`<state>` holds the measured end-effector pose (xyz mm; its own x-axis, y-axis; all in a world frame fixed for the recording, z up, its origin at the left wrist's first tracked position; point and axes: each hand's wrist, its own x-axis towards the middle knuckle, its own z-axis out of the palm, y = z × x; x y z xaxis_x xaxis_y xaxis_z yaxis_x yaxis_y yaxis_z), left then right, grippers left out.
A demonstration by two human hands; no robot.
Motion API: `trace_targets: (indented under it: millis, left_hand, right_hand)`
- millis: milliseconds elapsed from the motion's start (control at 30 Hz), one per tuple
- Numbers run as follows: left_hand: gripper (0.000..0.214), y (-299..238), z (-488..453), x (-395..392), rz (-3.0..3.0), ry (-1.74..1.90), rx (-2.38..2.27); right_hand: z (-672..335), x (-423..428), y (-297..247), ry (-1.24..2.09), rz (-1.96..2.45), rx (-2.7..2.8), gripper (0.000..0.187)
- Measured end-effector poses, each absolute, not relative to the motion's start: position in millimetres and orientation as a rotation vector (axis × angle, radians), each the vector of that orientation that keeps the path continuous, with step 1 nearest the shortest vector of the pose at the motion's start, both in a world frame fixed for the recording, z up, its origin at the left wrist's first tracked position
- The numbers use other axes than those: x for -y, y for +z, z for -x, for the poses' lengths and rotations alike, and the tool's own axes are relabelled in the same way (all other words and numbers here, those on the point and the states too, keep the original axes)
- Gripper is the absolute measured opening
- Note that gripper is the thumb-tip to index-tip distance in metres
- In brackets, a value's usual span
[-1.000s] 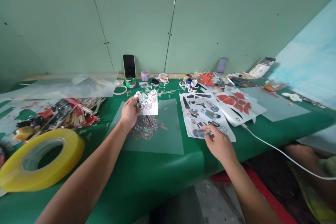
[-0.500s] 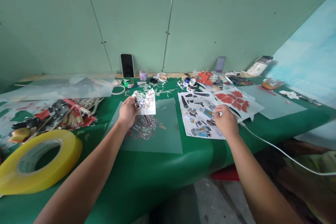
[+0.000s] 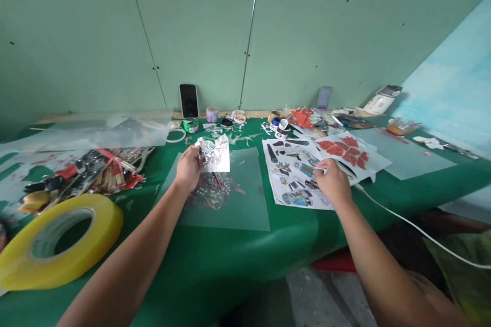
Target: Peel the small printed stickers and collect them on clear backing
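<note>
My left hand (image 3: 187,167) is closed on a crumpled, shiny printed sheet (image 3: 216,153) held just above a translucent plastic sheet (image 3: 233,199) on the green table. Cut-out printed scraps (image 3: 212,191) lie on that plastic sheet under the hand. My right hand (image 3: 334,182) rests on the right edge of a white paper with printed pictures (image 3: 291,171), its fingers curled and pinching at the paper. What the fingertips hold is hidden by the hand.
A big yellow tape roll (image 3: 57,237) lies at the near left. Pliers and red-handled tools (image 3: 99,168) are piled behind it. A phone (image 3: 188,100) leans on the wall among small jars (image 3: 279,126). A red-printed sheet (image 3: 347,149) and a white cable (image 3: 414,227) lie to the right.
My right hand moved from the near edge of the picture paper up to its right edge and now rests there. My left hand kept the shiny sheet almost still.
</note>
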<state>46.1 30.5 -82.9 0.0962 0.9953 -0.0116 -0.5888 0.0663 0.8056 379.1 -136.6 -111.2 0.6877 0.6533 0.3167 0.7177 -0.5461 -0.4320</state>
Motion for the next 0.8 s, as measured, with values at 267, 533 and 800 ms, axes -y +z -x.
trace_targets:
  millis: [267,533,800]
  left_hand:
    - [0.026,-81.7,-46.8,-31.3,-0.726,1.363,-0.702]
    - [0.027,-83.0,-46.6,-31.2,-0.729,1.358,-0.693]
    - [0.026,-80.5,-45.0,-29.5,-0.753,1.351,-0.71]
  right_hand:
    - [-374.5,141.2,-107.5,-0.139,2.316,1.17,0.012]
    - [-342.9,155.6,-110.7,-0.088,2.264,1.406,0.031]
    - [-345.8,145.5,-108.9,-0.15,2.382,1.27,0.054]
